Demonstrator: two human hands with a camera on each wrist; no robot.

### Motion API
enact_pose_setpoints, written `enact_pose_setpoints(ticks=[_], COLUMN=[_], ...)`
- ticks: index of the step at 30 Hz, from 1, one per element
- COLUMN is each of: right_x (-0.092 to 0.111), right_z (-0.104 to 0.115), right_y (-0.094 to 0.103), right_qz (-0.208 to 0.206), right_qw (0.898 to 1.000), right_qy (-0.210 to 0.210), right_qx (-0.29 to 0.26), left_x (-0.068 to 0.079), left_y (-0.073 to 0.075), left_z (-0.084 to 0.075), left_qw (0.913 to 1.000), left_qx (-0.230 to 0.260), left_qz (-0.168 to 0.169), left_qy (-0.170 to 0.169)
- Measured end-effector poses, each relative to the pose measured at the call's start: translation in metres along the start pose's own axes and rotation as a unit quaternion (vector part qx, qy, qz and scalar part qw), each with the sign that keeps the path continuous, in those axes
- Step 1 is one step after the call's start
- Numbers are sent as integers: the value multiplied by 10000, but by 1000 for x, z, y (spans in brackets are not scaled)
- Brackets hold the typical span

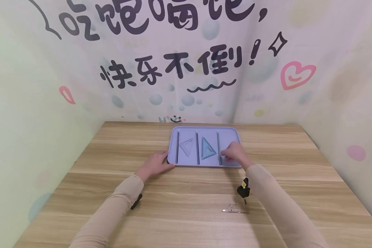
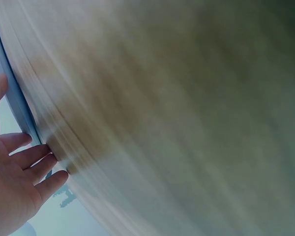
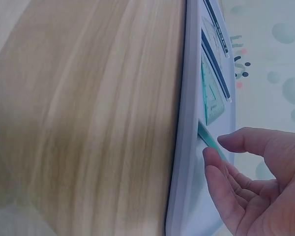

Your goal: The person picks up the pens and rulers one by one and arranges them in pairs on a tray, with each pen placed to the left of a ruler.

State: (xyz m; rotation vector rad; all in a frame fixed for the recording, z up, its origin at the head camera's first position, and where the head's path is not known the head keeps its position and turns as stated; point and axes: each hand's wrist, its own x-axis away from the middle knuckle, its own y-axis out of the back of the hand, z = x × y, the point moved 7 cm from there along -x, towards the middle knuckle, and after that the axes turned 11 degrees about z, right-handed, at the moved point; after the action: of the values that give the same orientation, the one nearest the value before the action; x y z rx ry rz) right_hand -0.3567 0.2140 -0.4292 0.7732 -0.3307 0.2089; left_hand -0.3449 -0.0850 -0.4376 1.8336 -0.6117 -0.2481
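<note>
A lilac tray (image 1: pixel 204 128) lies at the back of the table. My left hand (image 1: pixel 156 163) touches its near left corner with loosely extended fingers; in the left wrist view the fingers (image 2: pixel 42 157) lie along the rim. Two dark pencils (image 1: pixel 177 148) (image 1: pixel 197 148) and a teal pencil (image 1: pixel 219 148) stand in a row across the tray. Between them are a clear set square (image 1: pixel 187 147) and a blue-green set square (image 1: pixel 208 148). Over the tray's right end, my right hand (image 1: pixel 234 152) is beside the teal pencil, its thumb and forefinger slightly apart with nothing visible between them.
On the wooden table (image 1: pixel 186 220), nearer the front, is a small clear ruler-like piece (image 1: pixel 235 208). Black wrist-camera mounts (image 1: pixel 243 188) stick out under the sleeves. A printed cloth wall (image 1: pixel 186 103) rises directly behind the tray.
</note>
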Motion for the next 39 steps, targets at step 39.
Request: enact_pose_setpoints(ticks=[39], right_x=[29], right_z=[8], right_y=[11], right_qz=[-289], right_qw=[9934], right_qy=[250], right_qx=[1085], left_x=[0], left_y=[0], left_z=[1], left_qw=[9997], left_qx=[-173], left_qz=[132], left_qy=[98])
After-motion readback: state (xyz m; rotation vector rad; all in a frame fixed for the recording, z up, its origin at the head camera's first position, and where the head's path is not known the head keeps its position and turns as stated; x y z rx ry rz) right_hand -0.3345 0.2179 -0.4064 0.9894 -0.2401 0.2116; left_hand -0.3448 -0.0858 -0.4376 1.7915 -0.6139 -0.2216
